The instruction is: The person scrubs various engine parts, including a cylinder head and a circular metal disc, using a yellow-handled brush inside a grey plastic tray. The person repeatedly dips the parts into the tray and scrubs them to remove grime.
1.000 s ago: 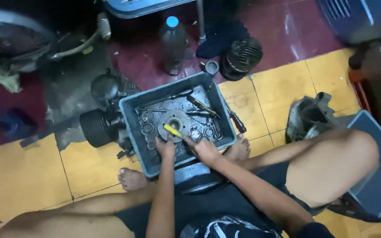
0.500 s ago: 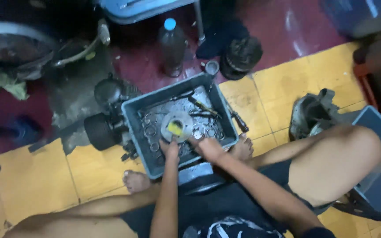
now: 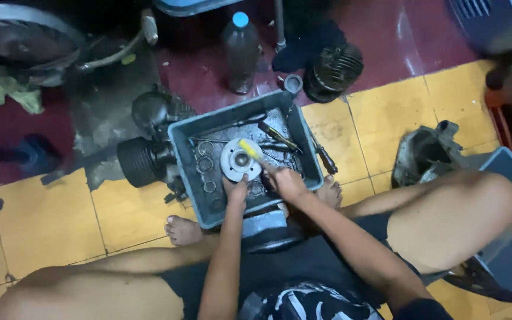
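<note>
Yellow and dark red floor tiles [image 3: 42, 219] spread out around me where I sit with my legs folded either side of the grey rectangular plastic tray [image 3: 180, 148]. Off its far-left corner lies a black finned engine block [image 3: 140, 160]; beyond the tray stand a clear plastic bottle with a blue cap [image 3: 241, 50] and a dark ribbed cylinder [image 3: 333, 71]. To my right rests a grey metal engine casing [image 3: 425, 154].

Inside the tray, among loose metal rings [image 3: 204, 157] and a yellow-and-black-handled screwdriver [image 3: 277, 136], sits the round silver metal disc with a centre hub [image 3: 240, 160]. My left hand [image 3: 235, 189] is closed on the disc's near edge, pinning it down. My right hand [image 3: 288, 181], just beside the disc on its right, grips a small brush with a yellow head [image 3: 250, 148], whose head lies across the disc's upper right face.

To do this well, I judge I should hold the disc flat and firm with my left hand and work the brush in short strokes around the hub, turning the disc bit by bit so nothing is missed and no grime flicks out of the tray.
</note>
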